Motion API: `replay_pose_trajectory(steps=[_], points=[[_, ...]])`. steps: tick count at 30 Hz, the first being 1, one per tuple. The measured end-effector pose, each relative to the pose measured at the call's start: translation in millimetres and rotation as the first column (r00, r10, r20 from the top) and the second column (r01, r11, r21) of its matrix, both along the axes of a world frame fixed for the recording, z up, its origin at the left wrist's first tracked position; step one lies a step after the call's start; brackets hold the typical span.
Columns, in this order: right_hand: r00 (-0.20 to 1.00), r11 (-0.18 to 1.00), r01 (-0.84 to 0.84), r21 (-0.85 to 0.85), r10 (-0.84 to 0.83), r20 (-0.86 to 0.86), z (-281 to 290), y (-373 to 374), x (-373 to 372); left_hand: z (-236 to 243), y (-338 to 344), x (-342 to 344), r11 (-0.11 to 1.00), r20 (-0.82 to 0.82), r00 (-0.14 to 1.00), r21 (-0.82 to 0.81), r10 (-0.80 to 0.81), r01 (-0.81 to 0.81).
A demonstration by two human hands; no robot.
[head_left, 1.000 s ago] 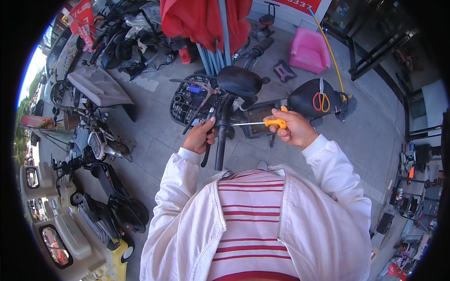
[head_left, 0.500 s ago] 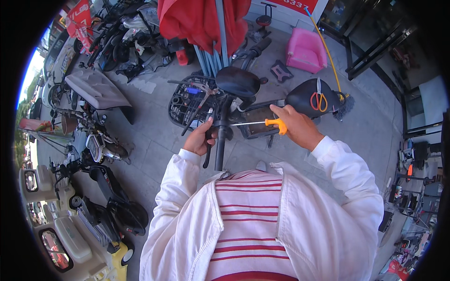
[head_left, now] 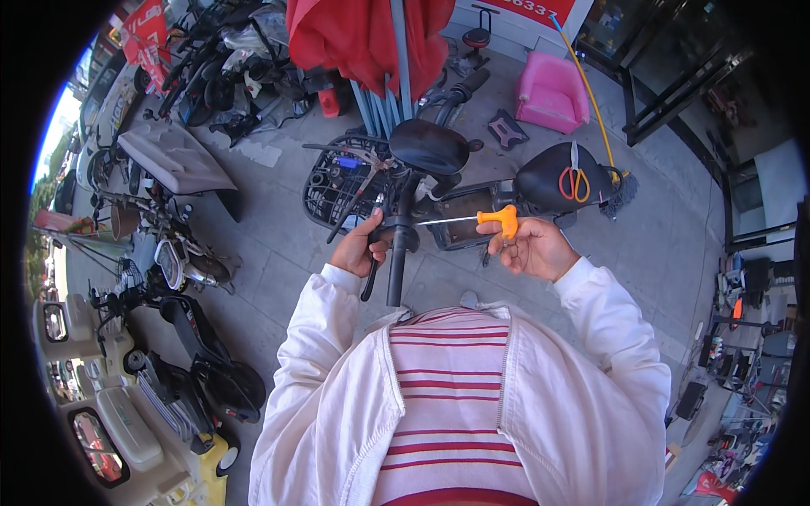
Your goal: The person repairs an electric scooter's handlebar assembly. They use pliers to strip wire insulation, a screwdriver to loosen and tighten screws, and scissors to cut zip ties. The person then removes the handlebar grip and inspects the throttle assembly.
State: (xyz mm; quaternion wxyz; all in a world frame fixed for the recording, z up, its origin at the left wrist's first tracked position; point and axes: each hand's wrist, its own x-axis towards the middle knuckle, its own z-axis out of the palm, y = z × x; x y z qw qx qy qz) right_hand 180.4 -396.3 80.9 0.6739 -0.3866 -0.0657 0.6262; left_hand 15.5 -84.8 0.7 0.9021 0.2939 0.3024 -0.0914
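Observation:
My left hand (head_left: 359,246) closes on a black brake lever (head_left: 369,280) beside the handlebar (head_left: 396,274) of an electric scooter. In my right hand (head_left: 538,247), the fingers pinch the orange handle of a T-handle driver (head_left: 506,222). Its thin metal shaft runs left and meets the clamp area on the handlebar; the tip itself is too small to make out. Ahead of the hands sits a dark rounded scooter part (head_left: 429,146). Orange-handled scissors (head_left: 575,181) lie on the black seat (head_left: 540,173), right of my right hand.
A black wire basket (head_left: 316,198) holds loose parts at the scooter's front. Above it stands a folded red umbrella (head_left: 367,38). A pink armchair (head_left: 550,97) and a yellow-handled mop (head_left: 591,97) are at far right. Parked scooters (head_left: 211,354) line the left.
My right hand has turned and dropped below the driver's handle, its grip shifting from over the top to the fingertips. The orange handle has rotated. My left hand stays nearly still.

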Motion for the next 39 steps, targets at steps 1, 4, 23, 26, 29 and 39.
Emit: replay_pose_trajectory(steps=[1,4,23,26,29,39], points=[[0.999,1.000,-0.006,0.020,0.007,-0.034,6,1,-1,2,0,0,1.000,-0.001,1.000,0.005,0.002,-0.002],[0.999,1.000,-0.025,-0.002,0.025,-0.043,1,-1,4,13,-5,3,0.999,-0.059,0.997,0.032,0.040,-0.038],[0.727,0.850,0.518,0.092,-0.495,0.476,-8,11,-19,18,-6,2,0.962,-0.035,0.998,0.266,-0.051,0.059],[0.787,0.851,0.523,-0.053,-0.458,0.413,-10,13,-16,15,-7,3,0.968,-0.034,0.999,0.246,-0.034,0.041],[0.930,0.944,0.305,-0.125,-0.266,0.255,-6,7,2,16,-8,4,0.973,-0.039,0.999,0.229,-0.013,0.021],[-0.591,0.990,-0.138,-0.038,-0.052,0.805,26,7,-1,19,-8,6,0.972,-0.080,0.997,0.234,-0.019,0.037]])
